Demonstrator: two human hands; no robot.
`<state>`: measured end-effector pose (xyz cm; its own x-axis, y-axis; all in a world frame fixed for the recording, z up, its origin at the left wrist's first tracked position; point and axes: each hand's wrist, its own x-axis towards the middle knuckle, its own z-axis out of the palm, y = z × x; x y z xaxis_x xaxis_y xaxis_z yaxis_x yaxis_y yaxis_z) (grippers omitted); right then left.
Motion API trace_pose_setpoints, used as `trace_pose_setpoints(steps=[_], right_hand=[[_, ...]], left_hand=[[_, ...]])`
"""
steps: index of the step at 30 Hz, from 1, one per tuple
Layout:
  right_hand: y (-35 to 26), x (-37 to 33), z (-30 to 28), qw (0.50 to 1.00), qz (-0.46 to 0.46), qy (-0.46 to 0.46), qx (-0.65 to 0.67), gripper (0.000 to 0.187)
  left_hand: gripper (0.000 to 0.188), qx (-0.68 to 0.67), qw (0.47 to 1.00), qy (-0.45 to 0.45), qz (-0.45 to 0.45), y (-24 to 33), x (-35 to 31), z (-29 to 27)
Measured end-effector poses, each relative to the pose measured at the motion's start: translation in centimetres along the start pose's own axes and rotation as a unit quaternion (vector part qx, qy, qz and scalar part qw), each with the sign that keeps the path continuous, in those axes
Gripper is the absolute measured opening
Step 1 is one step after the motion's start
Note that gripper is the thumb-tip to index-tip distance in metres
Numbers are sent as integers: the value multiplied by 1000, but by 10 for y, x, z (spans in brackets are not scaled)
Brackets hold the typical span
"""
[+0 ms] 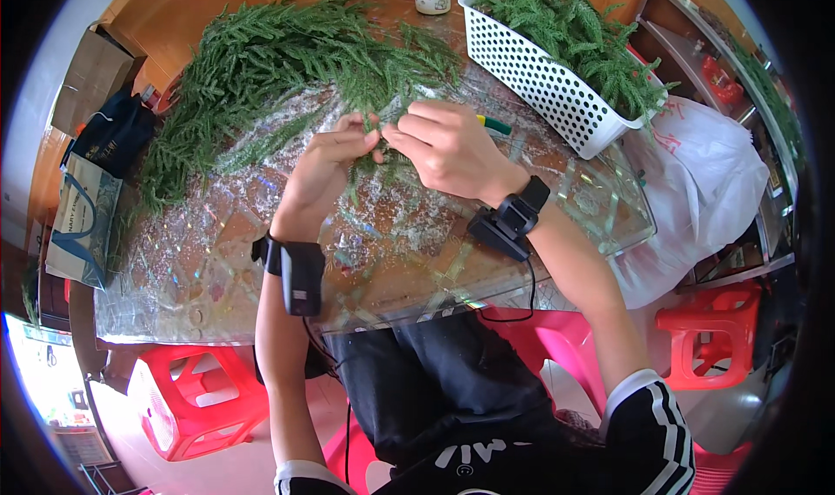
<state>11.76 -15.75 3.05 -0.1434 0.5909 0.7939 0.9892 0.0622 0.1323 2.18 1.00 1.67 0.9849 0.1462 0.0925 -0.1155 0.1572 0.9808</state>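
Left grip (324, 160) on sprig (369, 124); white basket (532, 84): greenery (581, 32).

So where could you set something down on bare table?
Bare patches: the table's near edge, between left forearm and right forearm; its near-left corner, by the shopping bag; the right side, between right forearm and white perforated basket. Crowded: the far left, heaped with needle-leaved green sprigs; the middle, strewn with white flecks.

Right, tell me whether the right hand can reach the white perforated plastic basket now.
Likely yes: the right hand has the white perforated plastic basket on its own side, with only a slim yellow and green object lying low between. Its fingers, though, seem busy at a green needled sprig.
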Motion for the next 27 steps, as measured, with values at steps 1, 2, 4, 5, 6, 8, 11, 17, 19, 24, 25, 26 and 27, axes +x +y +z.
trace_pose_setpoints(steps=[1, 2, 4, 5, 6, 8, 11, 17, 19, 24, 25, 26, 27], right_hand=[[-1, -1, 0, 1000, 3, -3, -1, 13], [-1, -2, 0, 1000, -13, 0, -8, 12], [0, -2, 1, 999, -47, 6, -23, 10], [1, -4, 1, 999, -45, 3, -23, 10], [3, -4, 5, 1000, -16, 10, 2, 10], [5, -4, 11, 998, 40, 24, 53, 9], [7, -8, 12, 991, 101, 10, 82, 10], [6, -7, 9, 982, 167, -5, 93, 15], [4, -6, 10, 981, 178, -6, 70, 18], [2, -6, 13, 974, 213, 1, 79, 19], [2, -6, 13, 974, 212, 1, 79, 19], [2, -7, 13, 973, 214, 0, 85, 18], [1, -7, 12, 972, 216, -2, 90, 18]], left_hand=[[19, -3, 1000, -2, -3, -2, 1, -3], [21, -31, 998, -3, -46, -2, 1, -6], [24, -87, 988, -5, -131, -4, 3, -11], [24, -89, 987, -7, -133, -6, 3, -11], [25, -82, 990, -7, -116, -4, 4, -9], [26, -67, 995, -6, -80, -1, 4, -4], [28, 22, 999, 18, -36, -4, 5, 1], [30, 95, 992, 80, 12, -3, 2, 12], [31, 91, 993, 73, 14, -5, 3, 7], [32, 107, 991, 66, 46, -11, 6, -1], [32, 107, 991, 66, 46, -11, 6, -3], [32, 124, 989, 65, 52, -10, 6, -3], [32, 141, 986, 63, 58, -8, 6, -3]])
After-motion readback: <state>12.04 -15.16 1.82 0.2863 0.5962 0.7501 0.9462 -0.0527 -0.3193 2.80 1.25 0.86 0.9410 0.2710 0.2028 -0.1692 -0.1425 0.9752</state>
